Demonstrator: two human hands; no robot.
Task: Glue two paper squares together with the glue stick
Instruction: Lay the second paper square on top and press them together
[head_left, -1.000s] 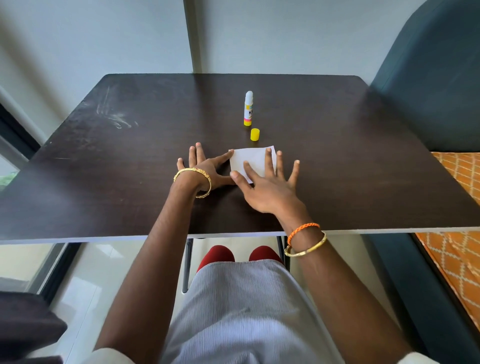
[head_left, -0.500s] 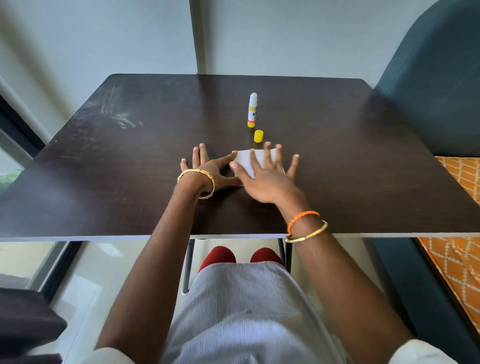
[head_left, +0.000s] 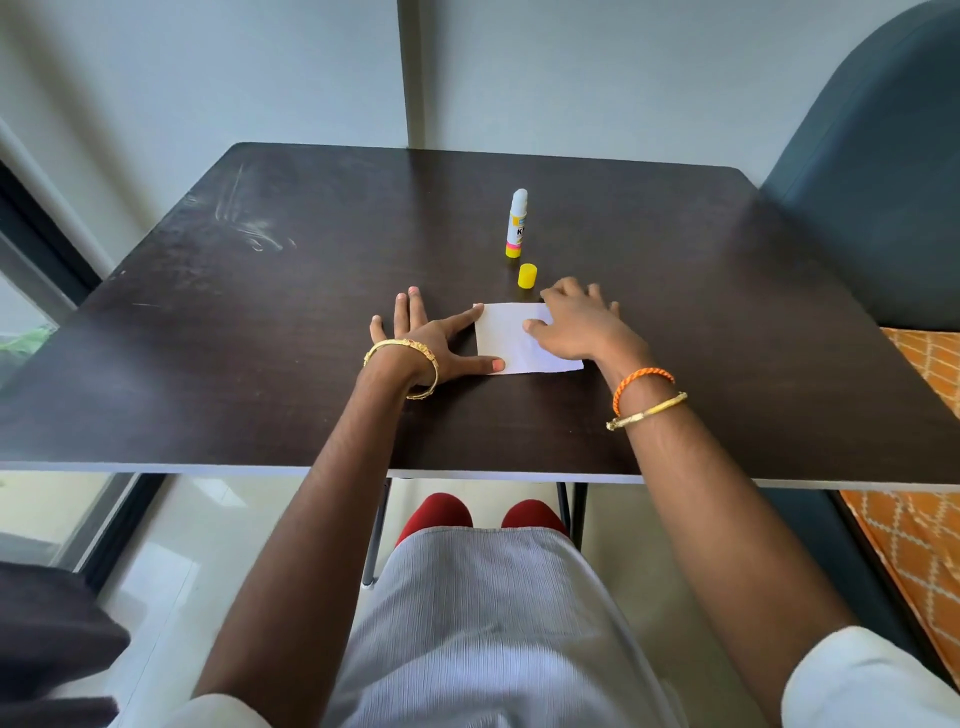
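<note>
One white paper (head_left: 511, 340), one uncapped glue stick (head_left: 517, 223) and one yellow cap (head_left: 527, 275) on the desk (head_left: 260, 312); left hand (head_left: 431, 343) and right hand (head_left: 576, 327) lie flat, fingers spread, pressing the paper.

Matt white paper (head_left: 511, 338), scuffed dark wood-look table (head_left: 260, 312), prob. plastic glue stick (head_left: 516, 223) w/ glossy label

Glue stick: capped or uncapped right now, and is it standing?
Uncapped and upright. The glue stick stands on the table with its white tip bare; the yellow cap sits apart, just in front.
</note>
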